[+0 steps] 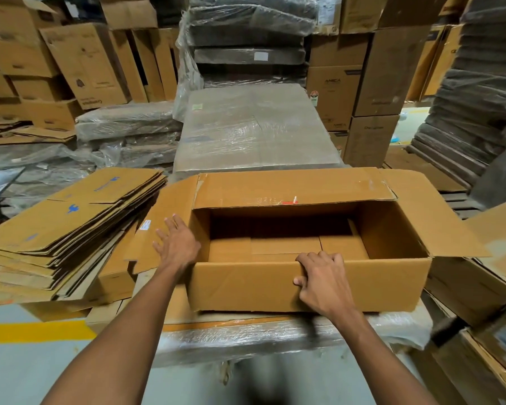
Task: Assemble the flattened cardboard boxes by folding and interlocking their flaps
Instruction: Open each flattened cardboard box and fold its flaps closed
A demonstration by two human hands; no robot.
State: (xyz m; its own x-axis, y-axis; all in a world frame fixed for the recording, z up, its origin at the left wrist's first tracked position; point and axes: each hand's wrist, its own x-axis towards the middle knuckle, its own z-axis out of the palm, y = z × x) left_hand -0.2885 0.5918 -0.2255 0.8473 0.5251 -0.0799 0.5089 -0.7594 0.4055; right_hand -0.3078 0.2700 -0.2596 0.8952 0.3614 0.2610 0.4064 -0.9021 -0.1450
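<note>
Our big brown cardboard box (246,287) stands open on the plastic-wrapped pile (246,337), bottom flaps folded in. Our left hand (177,244) lies flat on its side flap (170,200); our right hand (323,283) grips its near wall. A stack of flat brown boxes (70,229) waits beside it.

I'm in what looks like a warehouse: stacked cardboard cartons (85,62) wall me in, shrink-wrapped pallets (254,127) stand ahead, flattened boxes (70,223) are piled beside a yellow floor line (35,331).
</note>
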